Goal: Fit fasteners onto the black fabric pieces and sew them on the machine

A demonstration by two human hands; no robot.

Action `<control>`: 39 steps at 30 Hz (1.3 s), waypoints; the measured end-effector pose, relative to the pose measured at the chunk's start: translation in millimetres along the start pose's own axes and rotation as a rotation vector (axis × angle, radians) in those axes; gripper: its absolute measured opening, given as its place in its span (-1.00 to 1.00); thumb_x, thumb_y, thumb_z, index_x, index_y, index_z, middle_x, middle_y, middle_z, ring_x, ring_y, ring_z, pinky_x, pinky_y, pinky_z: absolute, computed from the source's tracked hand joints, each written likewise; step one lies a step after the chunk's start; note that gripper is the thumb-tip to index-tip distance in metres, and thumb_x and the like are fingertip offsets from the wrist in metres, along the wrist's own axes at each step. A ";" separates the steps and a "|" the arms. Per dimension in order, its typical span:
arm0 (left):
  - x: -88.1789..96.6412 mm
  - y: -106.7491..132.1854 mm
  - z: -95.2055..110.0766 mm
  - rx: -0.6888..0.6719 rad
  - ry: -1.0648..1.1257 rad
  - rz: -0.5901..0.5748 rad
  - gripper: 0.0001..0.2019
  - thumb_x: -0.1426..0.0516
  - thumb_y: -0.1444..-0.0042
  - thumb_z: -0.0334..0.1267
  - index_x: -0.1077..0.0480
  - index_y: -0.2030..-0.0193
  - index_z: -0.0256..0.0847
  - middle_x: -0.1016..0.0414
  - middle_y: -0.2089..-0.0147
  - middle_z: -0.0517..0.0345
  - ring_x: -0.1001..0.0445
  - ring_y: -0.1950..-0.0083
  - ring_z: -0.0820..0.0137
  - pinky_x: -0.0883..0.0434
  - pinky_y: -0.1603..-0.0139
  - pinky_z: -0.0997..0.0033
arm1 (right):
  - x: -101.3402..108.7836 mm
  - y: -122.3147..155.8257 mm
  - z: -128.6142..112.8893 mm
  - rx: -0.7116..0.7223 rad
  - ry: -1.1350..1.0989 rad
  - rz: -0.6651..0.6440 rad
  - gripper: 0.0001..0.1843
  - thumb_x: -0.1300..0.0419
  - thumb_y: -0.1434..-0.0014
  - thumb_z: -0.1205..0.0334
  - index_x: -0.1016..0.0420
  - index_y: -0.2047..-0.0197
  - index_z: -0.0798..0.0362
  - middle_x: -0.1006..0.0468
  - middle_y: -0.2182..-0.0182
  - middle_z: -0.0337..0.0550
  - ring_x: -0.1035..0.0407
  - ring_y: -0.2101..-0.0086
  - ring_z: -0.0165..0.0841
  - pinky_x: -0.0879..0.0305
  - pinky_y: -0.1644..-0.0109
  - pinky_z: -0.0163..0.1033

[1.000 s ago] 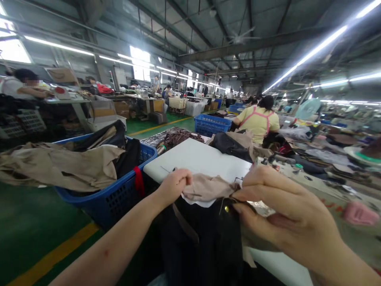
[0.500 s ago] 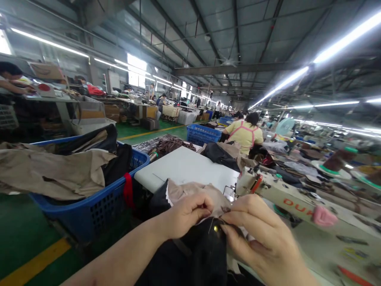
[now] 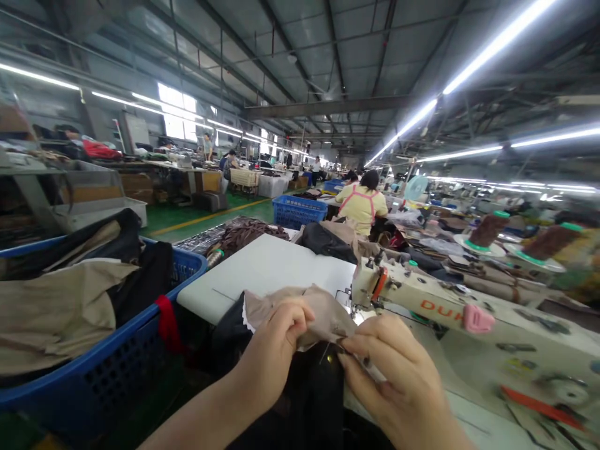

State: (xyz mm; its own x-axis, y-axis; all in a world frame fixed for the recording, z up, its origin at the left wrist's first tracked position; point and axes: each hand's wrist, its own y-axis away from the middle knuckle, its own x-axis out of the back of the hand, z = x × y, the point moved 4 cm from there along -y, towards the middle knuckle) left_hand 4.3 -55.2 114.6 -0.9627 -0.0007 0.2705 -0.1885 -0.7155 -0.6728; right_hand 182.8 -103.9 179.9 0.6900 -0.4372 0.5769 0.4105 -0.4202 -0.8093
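Observation:
My left hand (image 3: 274, 350) pinches a beige fabric piece (image 3: 319, 312) that lies over a black garment (image 3: 309, 400) in front of me. My right hand (image 3: 394, 375) is closed on the same fabric edge right beside the left, fingertips nearly touching near a small brass snap (image 3: 329, 359). Both hands sit at the near edge of the white sewing table (image 3: 262, 269). The head of the cream sewing machine (image 3: 422, 306) stands just right of my hands.
A blue basket (image 3: 94, 369) heaped with beige and black cloth stands at my left. Brown strips (image 3: 248, 231) and dark garments lie at the table's far end. A person in a yellow top (image 3: 360, 203) sits ahead. Thread cones (image 3: 485, 231) stand to the right.
My hands came together from about a hand's width apart and now pinch the fabric side by side. The view swung right, bringing the sewing machine into sight.

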 end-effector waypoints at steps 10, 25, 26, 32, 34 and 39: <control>0.5 -21.0 4.3 -0.092 -0.012 -0.255 -0.83 -0.13 -0.38 -0.29 -0.59 0.12 -0.13 -0.53 0.15 0.06 -0.52 0.10 0.32 -0.46 0.04 0.37 | -2.3 4.3 13.9 -0.050 -0.055 -0.038 -0.80 -0.27 -0.21 0.49 -0.51 0.16 0.02 -0.55 0.32 -0.15 -0.42 0.32 -0.33 -0.37 0.26 -0.21; -20.0 -18.6 -6.6 0.116 -0.016 -0.276 -0.85 -0.10 -0.34 -0.34 -0.50 0.21 -0.14 -0.46 0.26 0.15 -0.46 0.27 0.37 -0.40 0.28 0.44 | -5.1 5.3 23.3 -0.162 0.026 -0.060 -0.83 -0.25 -0.20 0.48 -0.56 0.31 0.02 -0.52 0.42 -0.20 -0.36 0.38 -0.34 -0.27 0.29 -0.23; -19.5 -19.9 -6.1 0.108 -0.021 -0.294 -0.85 -0.10 -0.35 -0.34 -0.50 0.21 -0.14 -0.46 0.26 0.15 -0.45 0.27 0.37 -0.39 0.29 0.44 | -5.3 5.6 24.0 -0.168 0.031 -0.060 -0.84 -0.26 -0.20 0.48 -0.57 0.31 0.02 -0.52 0.41 -0.20 -0.37 0.37 -0.34 -0.27 0.29 -0.23; -19.2 -25.2 -6.0 0.064 -0.008 -0.309 -0.85 -0.11 -0.34 -0.33 -0.52 0.21 -0.16 -0.48 0.23 0.11 -0.48 0.16 0.33 -0.42 0.14 0.40 | -6.0 7.0 28.8 -0.254 0.039 -0.119 -0.82 -0.33 -0.15 0.47 -0.61 0.30 -0.03 -0.54 0.38 -0.20 -0.40 0.34 -0.33 -0.28 0.27 -0.25; -19.9 -25.1 -7.8 0.047 0.003 -0.273 -0.87 -0.13 -0.31 -0.36 -0.52 0.22 -0.17 -0.50 0.22 0.10 -0.50 0.16 0.33 -0.44 0.15 0.41 | -5.6 7.0 29.2 -0.261 0.050 -0.120 -0.81 -0.34 -0.13 0.47 -0.62 0.31 -0.05 -0.53 0.40 -0.22 -0.39 0.36 -0.34 -0.26 0.30 -0.25; -21.1 -23.2 -11.9 0.018 -0.023 -0.200 -0.87 -0.16 -0.28 -0.40 -0.55 0.22 -0.16 -0.57 0.23 0.13 -0.54 0.18 0.36 -0.47 0.14 0.45 | -6.6 6.7 28.6 -0.222 0.150 -0.122 -0.85 -0.37 -0.14 0.43 -0.60 0.33 -0.04 -0.48 0.43 -0.22 -0.33 0.38 -0.33 -0.18 0.29 -0.20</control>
State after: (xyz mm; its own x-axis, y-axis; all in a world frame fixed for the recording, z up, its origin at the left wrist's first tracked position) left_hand 26.6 -30.3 116.3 -0.9018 0.1270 0.4130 -0.3718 -0.7151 -0.5919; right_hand 198.0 -81.1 167.5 0.5412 -0.4782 0.6917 0.3331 -0.6333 -0.6985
